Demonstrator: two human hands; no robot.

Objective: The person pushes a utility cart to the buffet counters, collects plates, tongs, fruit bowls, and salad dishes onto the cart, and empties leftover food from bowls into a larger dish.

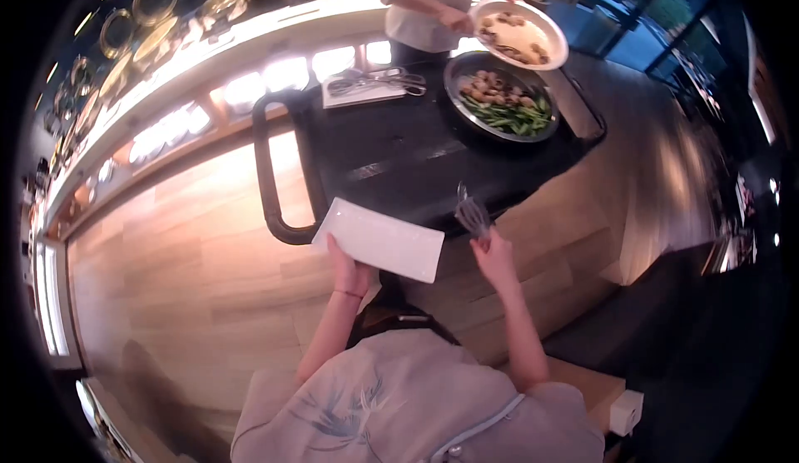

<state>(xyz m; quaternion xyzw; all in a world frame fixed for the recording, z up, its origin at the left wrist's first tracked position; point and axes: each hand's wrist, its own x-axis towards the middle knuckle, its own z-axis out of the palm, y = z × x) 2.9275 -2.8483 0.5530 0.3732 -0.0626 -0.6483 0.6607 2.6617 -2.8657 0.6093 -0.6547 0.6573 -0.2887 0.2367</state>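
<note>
My left hand (349,270) grips the near edge of a white rectangular plate (383,236), which is tilted and bare on top. My right hand (497,259) is closed on metal serving tongs (473,213) with a slotted head, pointing away from me. Both hands are at the near edge of a black cart (374,151). On the cart's far side, another white rectangular plate (337,99) carries several metal utensils (379,84). To its right sits a round metal bowl (520,136) with green vegetables (509,116) and brownish pieces (495,88).
Across the cart, another person (429,5) tilts a white round dish (545,34) with brownish pieces over the bowl. A curved black handle (270,171) sticks out at the cart's left end. A lit counter (291,17) with dishes runs along the far left.
</note>
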